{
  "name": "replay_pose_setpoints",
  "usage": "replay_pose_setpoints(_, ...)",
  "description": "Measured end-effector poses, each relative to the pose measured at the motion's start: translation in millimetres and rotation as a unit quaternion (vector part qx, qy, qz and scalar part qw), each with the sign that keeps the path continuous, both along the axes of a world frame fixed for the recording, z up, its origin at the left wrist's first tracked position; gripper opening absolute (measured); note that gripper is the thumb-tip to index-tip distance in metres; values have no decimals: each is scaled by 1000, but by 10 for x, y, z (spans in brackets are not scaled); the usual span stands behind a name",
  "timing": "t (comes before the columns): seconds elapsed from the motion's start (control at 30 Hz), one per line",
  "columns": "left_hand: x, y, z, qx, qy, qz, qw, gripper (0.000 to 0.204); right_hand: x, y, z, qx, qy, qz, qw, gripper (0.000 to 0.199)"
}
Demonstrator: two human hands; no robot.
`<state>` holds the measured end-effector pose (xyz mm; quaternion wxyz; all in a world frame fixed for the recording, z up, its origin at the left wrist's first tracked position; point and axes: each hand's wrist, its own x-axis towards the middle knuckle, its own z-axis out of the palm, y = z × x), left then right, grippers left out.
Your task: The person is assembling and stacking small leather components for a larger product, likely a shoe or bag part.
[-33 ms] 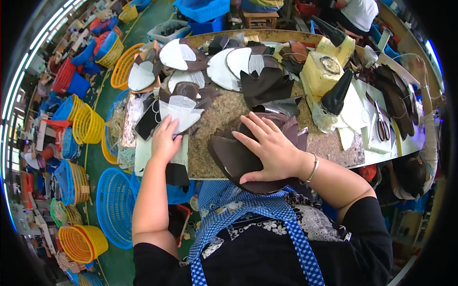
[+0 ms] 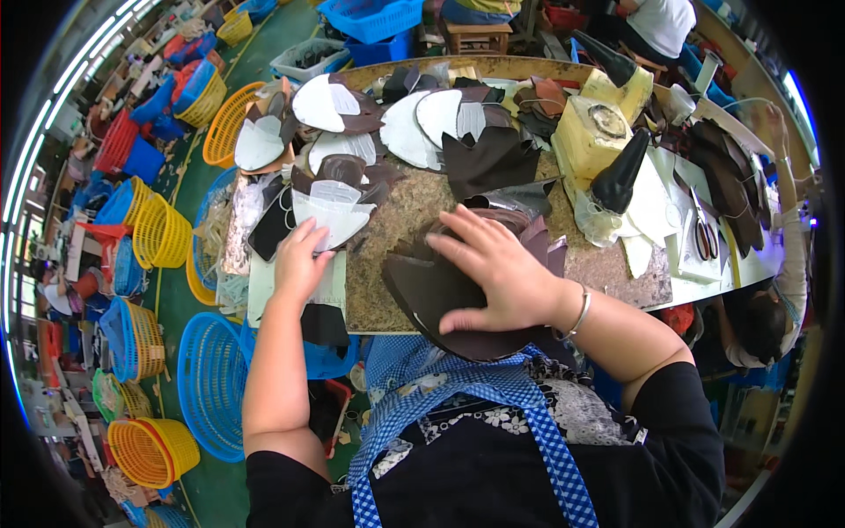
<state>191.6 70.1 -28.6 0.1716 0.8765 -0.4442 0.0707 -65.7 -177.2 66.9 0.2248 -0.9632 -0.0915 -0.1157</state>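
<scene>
My right hand (image 2: pixel 506 280) lies over a stack of dark brown leather pieces (image 2: pixel 427 295) at the table's near edge, fingers spread and thumb apart. A thin bracelet circles that wrist. My left hand (image 2: pixel 301 261) has its fingers extended, the tips touching the near edge of a white-backed leather shoe upper piece (image 2: pixel 339 216); nothing is plainly gripped. Beside those fingertips lies a black phone (image 2: pixel 271 231). More white-backed upper pieces (image 2: pixel 324 104) overlap along the far left of the table. A black leather piece (image 2: pixel 491 161) rests beyond the stack.
To the right stand a yellowish block (image 2: pixel 591 132), a black pointed horn-like tool (image 2: pixel 622 172) and scissors (image 2: pixel 705 231). Dark leather pieces (image 2: pixel 738 189) lie at the far right. Blue baskets (image 2: pixel 211 383) and yellow baskets (image 2: pixel 164 229) line the floor at left. Another person (image 2: pixel 759 326) is at right.
My right fingers have bent slightly and blur a little over the brown stack. My left hand stays at the white-backed piece, almost unmoved.
</scene>
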Motion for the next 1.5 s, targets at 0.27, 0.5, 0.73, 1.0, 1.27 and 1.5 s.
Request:
replay_pose_setpoints(0.27, -335, -206, 512, -406, -31, 90, 909, 10, 547, -995, -292, 144, 86, -249, 954, 43)
replay_pose_setpoints(0.5, -1904, -589, 1250, -231, -84, -290, 925, 23, 503, -1289, -589, 90, 82, -271, 955, 27)
replay_pose_setpoints(0.73, -1978, -759, 1091, -222, 173, -325, 903, 64, 227, -812, 373, 339, -207, -237, 886, 11)
replay_pose_setpoints(1.0, -1608, -745, 1249, -445, 508, -128, 726, 18, -198, -222, 434, 693, 6, -60, 718, 38)
replay_pose_setpoints(1.27, -1790, -545, 1253, -206, 465, -115, 854, 16, -261, -74, 455, 296, -100, -62, 948, 24)
replay_pose_setpoints(1.5, -1932, -552, 1608, -381, 192, -241, 872, 21, -42, 18, 792, 159, -278, -78, 944, 18)
